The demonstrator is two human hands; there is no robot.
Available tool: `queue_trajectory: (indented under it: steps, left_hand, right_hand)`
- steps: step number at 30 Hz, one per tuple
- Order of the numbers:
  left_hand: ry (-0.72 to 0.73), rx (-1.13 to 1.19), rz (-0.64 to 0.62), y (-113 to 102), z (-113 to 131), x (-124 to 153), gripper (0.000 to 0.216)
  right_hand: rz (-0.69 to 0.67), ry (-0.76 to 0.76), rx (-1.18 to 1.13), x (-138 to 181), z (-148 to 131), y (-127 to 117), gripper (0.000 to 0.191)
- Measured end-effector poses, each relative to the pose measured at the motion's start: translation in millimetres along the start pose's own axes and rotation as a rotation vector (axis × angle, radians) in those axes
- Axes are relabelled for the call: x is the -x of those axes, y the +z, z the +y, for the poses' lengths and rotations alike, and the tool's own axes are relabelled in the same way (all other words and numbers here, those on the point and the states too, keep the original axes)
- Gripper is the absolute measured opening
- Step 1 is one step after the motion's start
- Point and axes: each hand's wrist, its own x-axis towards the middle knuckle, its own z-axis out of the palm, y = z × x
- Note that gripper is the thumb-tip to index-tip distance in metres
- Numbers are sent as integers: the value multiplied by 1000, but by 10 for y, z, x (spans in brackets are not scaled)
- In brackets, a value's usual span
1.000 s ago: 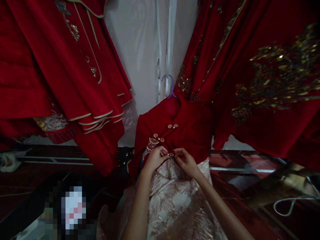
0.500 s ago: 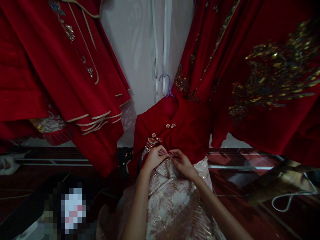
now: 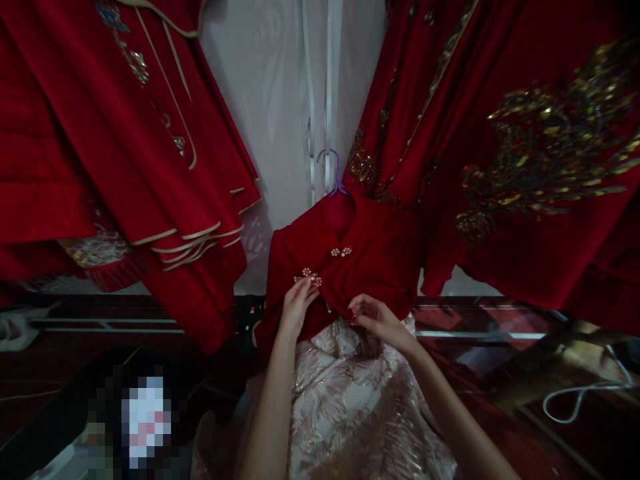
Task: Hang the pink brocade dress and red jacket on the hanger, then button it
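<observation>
A red velvet jacket [image 3: 380, 257] hangs on a purple hanger [image 3: 330, 170] over a pale pink brocade skirt [image 3: 350, 407]. My left hand [image 3: 296, 307] rests on the jacket's left front, its fingertips on a pearl-and-red tassel clasp [image 3: 309, 275], covering most of the tassel. My right hand [image 3: 376, 319] is at the jacket's lower hem, fingers curled and pinching the hem by a small pearl button. A second pearl clasp [image 3: 341, 252] sits higher up near the collar.
Red embroidered garments hang at the left [image 3: 125, 133] and right [image 3: 525, 147], close around the jacket. A white wall [image 3: 270, 100] with a white rail is behind. A dark red glossy floor [image 3: 500, 360] shows below, with a white cord [image 3: 580, 397] at the right.
My left hand has moved up from the hem button to the tassel clasp and now covers its fringe. My right hand has stayed at the hem, shifting slightly right.
</observation>
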Motion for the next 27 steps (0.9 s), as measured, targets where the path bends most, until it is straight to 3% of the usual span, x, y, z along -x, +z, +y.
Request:
queue_trajectory:
  steps: [8,13,17,19,23,27]
  left_hand:
    - [26,24,37,66,17,24,32]
    - [68,-4,174,75,-15,12,29]
    - [19,-211,160,193,35,19,33]
    - [133,-402,116,319,118,-5,33]
    - [590,-895,6,612,356,-141,23]
    - [821,-1394,-135,777,561,-332,19]
  right_hand:
    - [-83,3,-56,48,-130,-13,16]
    - [-104,12,-65,56,-132,57,17]
    - [-121,16,-80,63,-122,86,17]
    - [-122,13,-78,74,-134,53,16]
    - [-161,15,-58,118,-201,-90,15]
    - [-223,36,-40,162,-271,-237,15]
